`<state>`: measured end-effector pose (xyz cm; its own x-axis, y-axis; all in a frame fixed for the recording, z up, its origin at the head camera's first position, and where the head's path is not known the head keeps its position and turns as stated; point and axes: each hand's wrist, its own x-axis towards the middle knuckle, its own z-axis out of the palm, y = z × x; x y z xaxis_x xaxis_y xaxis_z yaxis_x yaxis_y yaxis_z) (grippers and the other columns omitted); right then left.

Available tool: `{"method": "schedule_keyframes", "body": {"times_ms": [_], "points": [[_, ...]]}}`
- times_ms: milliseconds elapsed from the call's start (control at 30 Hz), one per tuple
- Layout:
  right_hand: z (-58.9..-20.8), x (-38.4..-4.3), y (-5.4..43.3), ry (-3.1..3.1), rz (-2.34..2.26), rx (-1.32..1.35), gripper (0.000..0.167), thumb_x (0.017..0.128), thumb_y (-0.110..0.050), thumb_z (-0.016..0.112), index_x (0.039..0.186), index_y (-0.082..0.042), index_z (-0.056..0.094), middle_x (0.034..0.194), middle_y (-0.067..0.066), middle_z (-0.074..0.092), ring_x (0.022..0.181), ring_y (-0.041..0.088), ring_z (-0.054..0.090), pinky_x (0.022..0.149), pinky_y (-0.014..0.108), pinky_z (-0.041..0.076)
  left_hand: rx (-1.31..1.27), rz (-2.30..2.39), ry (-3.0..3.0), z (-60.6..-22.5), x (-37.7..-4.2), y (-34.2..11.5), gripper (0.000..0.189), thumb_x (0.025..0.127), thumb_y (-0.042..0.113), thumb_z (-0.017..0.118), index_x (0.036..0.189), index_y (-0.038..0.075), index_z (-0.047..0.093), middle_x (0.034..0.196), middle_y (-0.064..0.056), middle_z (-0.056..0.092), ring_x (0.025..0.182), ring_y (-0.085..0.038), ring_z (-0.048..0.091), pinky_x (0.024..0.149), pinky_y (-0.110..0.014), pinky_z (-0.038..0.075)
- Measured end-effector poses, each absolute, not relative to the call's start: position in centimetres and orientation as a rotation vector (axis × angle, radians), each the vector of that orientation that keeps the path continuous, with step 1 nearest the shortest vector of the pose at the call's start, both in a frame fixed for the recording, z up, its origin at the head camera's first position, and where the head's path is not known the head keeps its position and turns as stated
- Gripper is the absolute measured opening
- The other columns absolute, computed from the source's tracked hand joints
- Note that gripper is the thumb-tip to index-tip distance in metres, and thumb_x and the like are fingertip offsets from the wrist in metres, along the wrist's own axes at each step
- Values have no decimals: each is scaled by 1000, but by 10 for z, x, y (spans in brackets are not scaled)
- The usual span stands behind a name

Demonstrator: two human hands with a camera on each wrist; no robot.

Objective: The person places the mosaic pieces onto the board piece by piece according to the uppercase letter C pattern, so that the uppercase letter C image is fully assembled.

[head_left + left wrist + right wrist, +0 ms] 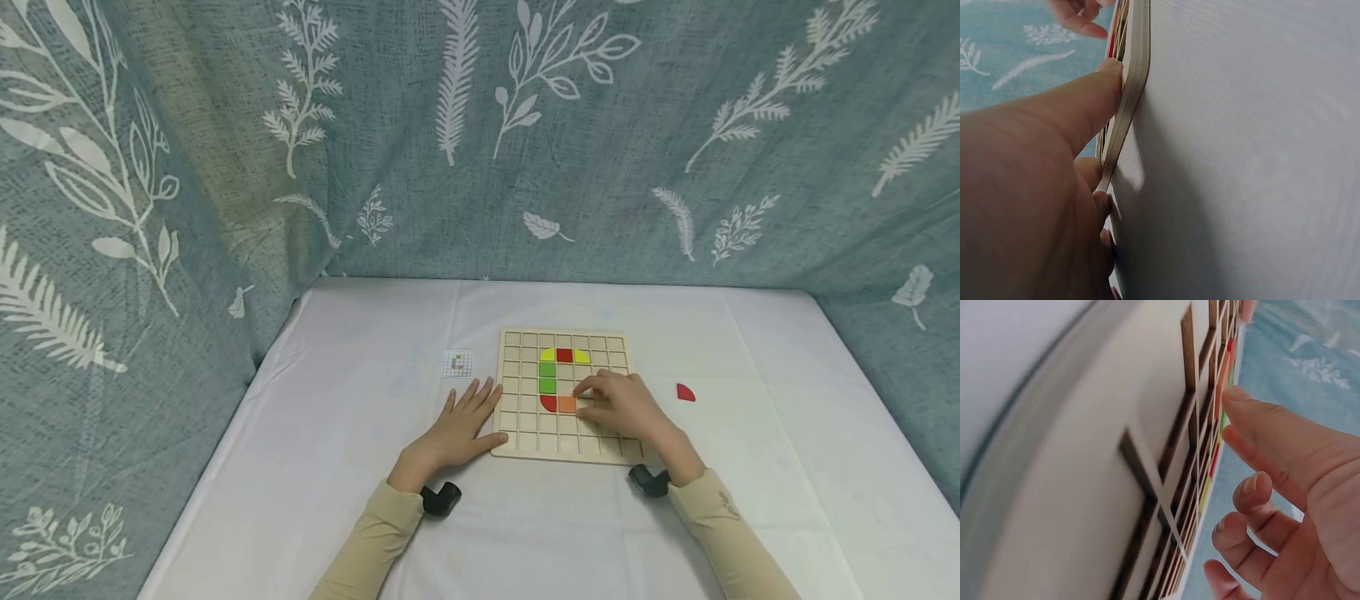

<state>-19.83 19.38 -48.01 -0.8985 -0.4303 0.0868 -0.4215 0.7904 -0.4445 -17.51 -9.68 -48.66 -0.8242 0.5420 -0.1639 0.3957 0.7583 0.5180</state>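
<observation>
A square wooden grid board (525, 446) lies on the table. Flat coloured tiles sit in its cells: a red square (564, 355) between two yellow quarter-rounds (547, 356), green squares (547, 377) below at the left, then a red quarter-round (549, 403) beside an orange square (567, 405). My right hand (626, 406) is over the board, thumb and index fingertips right at the orange square's right side and slightly apart; its other fingers bend loosely. Fingers spread, my left hand (459, 429) rests at the board's left edge, its thumb touching the rim near the lower corner.
Right of the board lies a loose red quarter-round tile (686, 392). A small card (457, 363) printed with a coloured grid pattern lies left of the board. White cloth covers the table (352, 400), and a patterned teal curtain (420, 208) hangs behind and at the sides.
</observation>
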Motion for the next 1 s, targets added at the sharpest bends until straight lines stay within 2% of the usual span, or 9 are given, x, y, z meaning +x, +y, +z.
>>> {"method": "schedule_keyframes", "body": {"times_ms": [233, 867, 1000], "points": [[-477, -198, 204, 2983, -697, -666, 26, 77, -28, 75, 100, -17, 69, 70, -6, 45, 61, 9, 37, 67, 32, 27, 711, 683, 2649, -487, -176, -96, 71, 94, 44, 48, 149, 10, 18, 156, -10, 11, 143, -29, 1, 113, -54, 0], [-471, -192, 242, 3011, -769, -591, 28, 78, -19, 75, 104, -13, 69, 72, -1, 48, 66, 14, 42, 69, 33, 25, 715, 669, 2659, -492, -177, -95, 71, 94, 44, 47, 149, 11, 17, 156, -9, 10, 144, -29, 1, 113, -54, 0], [-469, -192, 252, 3038, -760, -573, 28, 77, -18, 75, 104, -12, 69, 72, -1, 48, 66, 14, 41, 67, 32, 24, 718, 661, 2659, -491, -177, -96, 71, 94, 44, 47, 149, 11, 16, 156, -9, 10, 144, -29, 1, 113, -54, -1]]}}
